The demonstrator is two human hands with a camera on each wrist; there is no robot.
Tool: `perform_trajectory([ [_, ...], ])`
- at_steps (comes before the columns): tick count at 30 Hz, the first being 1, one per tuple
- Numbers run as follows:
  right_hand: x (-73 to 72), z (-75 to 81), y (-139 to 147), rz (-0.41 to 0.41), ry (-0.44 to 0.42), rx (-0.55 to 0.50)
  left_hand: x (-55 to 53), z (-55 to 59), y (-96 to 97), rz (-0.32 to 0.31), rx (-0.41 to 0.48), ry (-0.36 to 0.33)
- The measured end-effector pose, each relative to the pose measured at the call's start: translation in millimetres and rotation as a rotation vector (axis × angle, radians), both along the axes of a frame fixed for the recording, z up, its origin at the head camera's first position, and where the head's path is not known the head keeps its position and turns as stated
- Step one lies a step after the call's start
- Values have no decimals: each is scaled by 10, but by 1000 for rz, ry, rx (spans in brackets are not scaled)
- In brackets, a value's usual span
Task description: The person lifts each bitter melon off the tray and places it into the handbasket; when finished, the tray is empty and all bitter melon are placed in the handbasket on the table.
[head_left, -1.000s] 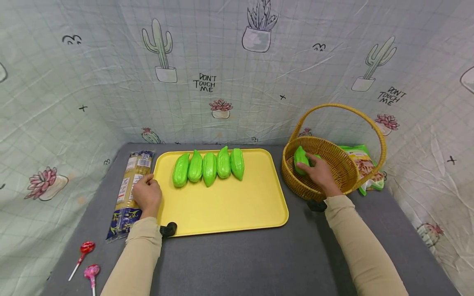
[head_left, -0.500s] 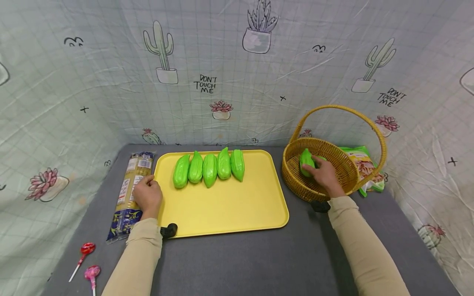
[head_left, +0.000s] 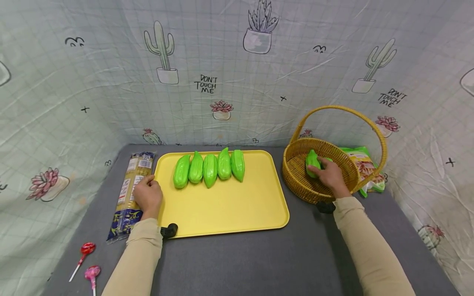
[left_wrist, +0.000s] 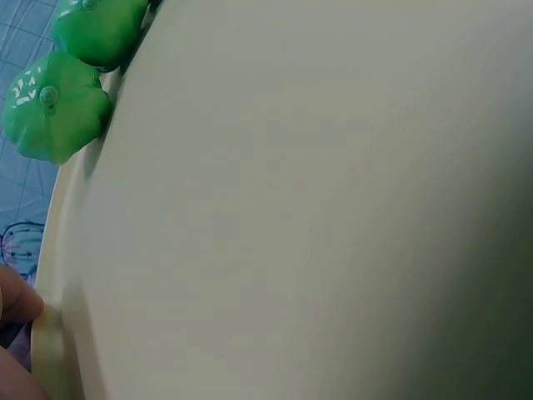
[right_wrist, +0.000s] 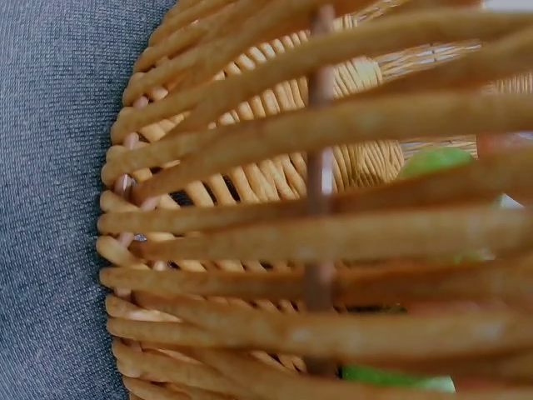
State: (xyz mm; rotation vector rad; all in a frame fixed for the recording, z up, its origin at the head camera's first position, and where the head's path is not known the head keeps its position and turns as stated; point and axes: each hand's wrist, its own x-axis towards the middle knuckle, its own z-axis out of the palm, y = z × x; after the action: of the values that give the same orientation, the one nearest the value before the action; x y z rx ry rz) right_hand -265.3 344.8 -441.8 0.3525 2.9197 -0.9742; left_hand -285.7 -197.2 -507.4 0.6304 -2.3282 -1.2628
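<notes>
- At far left, a red lollipop (head_left: 88,248) and a pink lollipop (head_left: 92,271) lie on the gray desk (head_left: 237,267), well apart from both hands.
- A packet of spaghetti (head_left: 126,195) lies along the left hand (head_left: 149,195), which does best to press lightly here, tugging at nothing. Its fingers are curled, knuckles up, and appear to pinch the left rim of the yellow tray (head_left: 226,207); the forearm slants in from the near side in a beige sleeve (head_left: 142,246).
- Five ridged green gourds (head_left: 210,170) rest close together, side by side, in the tray's far half; a quiet hold on the rim should spare the row any rolling.
- To the right, inside a woven wicker basket (head_left: 301,189), sits the held gourd (head_left: 312,159), ridged and green. Its glossy skin seems to call for a firm grip around the middle, and a straight vertical path looks safest past the rim and arched handle.
- Another patch of green (head_left: 328,160), likely a second gourd, shows beyond the fingers; a narrow pinch should avoid nudging it.
- The right hand (head_left: 331,175) reaches over the basket's near rim, thumb and fingers gripping the held gourd from its right side, wrist angled leftward. Whether the gourd touches the basket's floor cannot be told.
- At far right, a green-edged food packet (head_left: 364,164) lies partly hidden behind the basket.
</notes>
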Motion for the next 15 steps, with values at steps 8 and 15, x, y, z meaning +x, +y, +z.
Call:
perform_trajectory([
  [8, -33, -39, 44, -8, -32, -14, 6, 11, -8, -6, 3, 2],
  [15, -45, -46, 48, -4, -38, -16, 14, 29, 2, -1, -5, 23],
])
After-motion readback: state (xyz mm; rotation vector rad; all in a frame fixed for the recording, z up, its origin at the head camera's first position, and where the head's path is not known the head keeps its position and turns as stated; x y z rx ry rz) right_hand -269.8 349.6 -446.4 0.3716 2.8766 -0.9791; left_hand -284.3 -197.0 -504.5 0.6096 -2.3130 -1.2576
